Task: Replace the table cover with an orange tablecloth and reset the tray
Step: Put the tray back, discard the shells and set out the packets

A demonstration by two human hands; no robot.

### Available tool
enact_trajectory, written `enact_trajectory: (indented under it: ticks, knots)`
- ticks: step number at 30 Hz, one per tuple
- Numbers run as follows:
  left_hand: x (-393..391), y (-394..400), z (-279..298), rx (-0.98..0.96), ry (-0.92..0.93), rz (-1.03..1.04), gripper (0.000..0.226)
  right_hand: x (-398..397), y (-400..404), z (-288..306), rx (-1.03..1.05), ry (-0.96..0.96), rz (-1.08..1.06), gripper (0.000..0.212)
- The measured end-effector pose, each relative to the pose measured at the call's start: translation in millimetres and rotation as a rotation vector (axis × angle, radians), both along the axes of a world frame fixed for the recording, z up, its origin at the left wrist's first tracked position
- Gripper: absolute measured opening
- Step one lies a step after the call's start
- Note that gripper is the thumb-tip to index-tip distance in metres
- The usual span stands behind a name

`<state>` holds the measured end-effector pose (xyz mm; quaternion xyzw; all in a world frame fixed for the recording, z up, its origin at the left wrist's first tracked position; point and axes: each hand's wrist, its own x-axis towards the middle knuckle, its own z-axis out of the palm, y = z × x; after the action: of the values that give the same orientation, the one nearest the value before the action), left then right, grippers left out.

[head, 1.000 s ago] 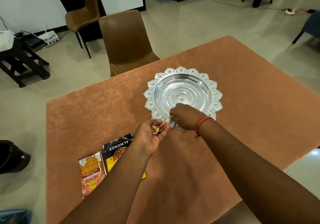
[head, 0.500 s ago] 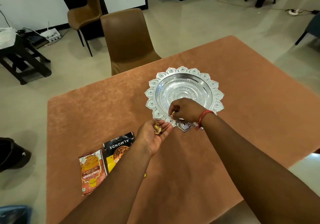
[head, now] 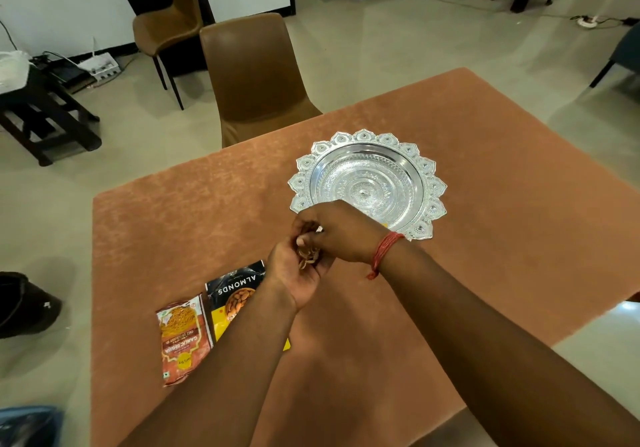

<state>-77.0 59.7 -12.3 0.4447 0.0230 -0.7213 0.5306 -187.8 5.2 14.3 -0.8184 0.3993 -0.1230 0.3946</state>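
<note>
Orange tablecloth (head: 485,273) covers the table, lying flat across the top. Silver tray (head: 369,183) with a scalloped, embossed rim sits on the cloth, right of centre toward the far side; its bowl shows nothing inside. Left hand (head: 298,273) is palm up just near of the tray's near-left rim, fingers cupped around a few small tan pieces (head: 306,261); what they are I cannot tell. Right hand (head: 341,228), red thread at the wrist, reaches over the left palm with fingertips curled down into those pieces, apparently pinching at them. Two snack packets lie flat on the cloth near-left: a black-and-yellow almonds packet (head: 235,294), partly under the left forearm, and an orange packet (head: 181,337) just beside it. A brown chair (head: 252,72) stands at the far edge.
</note>
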Motion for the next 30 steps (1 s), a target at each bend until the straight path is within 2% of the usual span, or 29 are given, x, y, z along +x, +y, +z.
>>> enact_trajectory:
  ticks: [2,4,6,8,9,11,22,26,30]
  knots:
    - [2,0,-1,0.043,-0.017,0.012,0.031,-9,-6,-2,0.006,-0.062,-0.128,0.009]
    - [4,0,-1,0.091,-0.025,0.025,0.036,-26,-20,-6,-0.054,-0.012,-0.287,0.011]
    - [8,0,-2,0.103,-0.033,0.033,0.038,-52,-38,-18,-0.135,0.241,-0.394,0.015]
    - [11,0,-4,0.101,-0.05,0.029,0.039,-74,-45,-32,-0.125,0.537,-0.445,0.021]
    - [12,0,-6,0.1,-0.055,0.03,0.039,-78,-44,-36,-0.106,0.636,-0.447,0.023]
    - [12,1,-9,0.105,-0.051,0.034,0.04,-74,-35,-42,-0.094,0.696,-0.419,0.024]
    - [5,2,-13,0.131,-0.093,0.033,0.042,-12,-19,-62,-0.156,0.548,-0.201,0.029]
    - [2,2,-14,0.116,-0.095,0.025,0.04,-13,-18,-50,-0.154,0.416,-0.255,0.023]
    - [1,0,-12,0.105,-0.1,0.009,0.029,-21,-21,-43,-0.043,0.256,-0.309,0.012]
